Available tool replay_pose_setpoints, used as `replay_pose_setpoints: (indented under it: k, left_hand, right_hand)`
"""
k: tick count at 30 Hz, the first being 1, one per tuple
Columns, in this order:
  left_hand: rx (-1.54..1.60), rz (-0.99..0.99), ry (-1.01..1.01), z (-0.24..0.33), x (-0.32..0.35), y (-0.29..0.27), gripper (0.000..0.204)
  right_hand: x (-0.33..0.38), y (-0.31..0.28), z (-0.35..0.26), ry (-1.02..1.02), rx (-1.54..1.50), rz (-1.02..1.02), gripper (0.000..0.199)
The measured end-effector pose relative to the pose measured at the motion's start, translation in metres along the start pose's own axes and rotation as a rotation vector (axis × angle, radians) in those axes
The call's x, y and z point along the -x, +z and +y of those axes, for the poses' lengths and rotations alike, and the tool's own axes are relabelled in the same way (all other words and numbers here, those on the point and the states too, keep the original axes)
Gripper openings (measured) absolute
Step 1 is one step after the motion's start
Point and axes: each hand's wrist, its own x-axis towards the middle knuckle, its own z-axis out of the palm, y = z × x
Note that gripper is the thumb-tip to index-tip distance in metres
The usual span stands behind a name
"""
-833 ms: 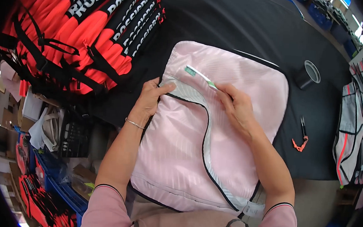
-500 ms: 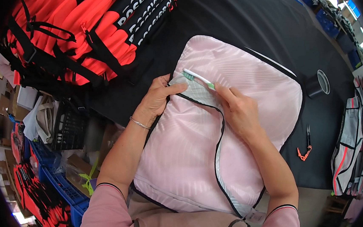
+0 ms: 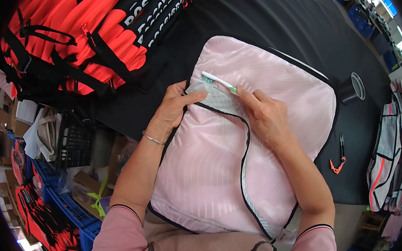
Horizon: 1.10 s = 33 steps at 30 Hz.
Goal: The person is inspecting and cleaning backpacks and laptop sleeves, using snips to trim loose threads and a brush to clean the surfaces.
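Observation:
A pale pink, faintly striped fabric bag piece [image 3: 203, 158] with black bound edges lies over the black table and down toward my lap. My left hand [image 3: 174, 107] pinches its left edge, thumb on top of a whitish translucent strip [image 3: 217, 98]. In my right hand [image 3: 265, 114] is a white and green toothbrush [image 3: 221, 82], held by its handle. Its bristles face down onto the fabric near my left thumb. A black-trimmed seam runs from there across the piece and down to the lower right.
Red and black bags [image 3: 100, 28] are piled at the left. A dark cup [image 3: 353, 89] and small thread snips [image 3: 339, 155] with an orange handle lie right of the fabric. Grey pieces with red stripes [image 3: 390, 145] hang at far right. Crates [image 3: 69, 209] stand lower left.
The toothbrush head has shifted slightly up and left over the strip, along with my right hand. My left hand keeps its hold on the edge. The view has moved a little.

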Motion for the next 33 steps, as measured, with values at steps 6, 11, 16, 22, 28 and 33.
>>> replay_pose_setpoints:
  k: [6, 11, 16, 22, 28, 33]
  left_hand:
    - [-0.058, 0.004, 0.054, 0.001, 0.004, -0.001, 0.027]
    - [-0.126, -0.009, 0.089, 0.000, 0.004, 0.002, 0.025]
    - [-0.075, 0.045, 0.103, -0.001, 0.014, -0.003, 0.023]
    - [-0.062, 0.038, 0.090, -0.002, 0.019, -0.001, 0.030]
    - [-0.088, 0.098, 0.158, -0.001, 0.022, 0.002, 0.036]
    - [-0.961, 0.405, 0.687, 0.017, 0.038, 0.046, 0.049]
  right_hand:
    - [0.044, -0.022, 0.014, -0.028, 0.102, -0.078, 0.040]
    - [0.051, -0.023, 0.008, 0.051, 0.140, -0.086, 0.043]
    - [0.074, -0.026, 0.003, -0.016, 0.168, -0.060, 0.042]
    - [0.092, -0.030, -0.013, 0.127, 0.122, -0.071, 0.050]
    - [0.132, -0.050, -0.041, 0.173, 0.114, -0.230, 0.053]
    - [0.146, -0.064, -0.062, 0.234, 0.075, -0.329, 0.054]
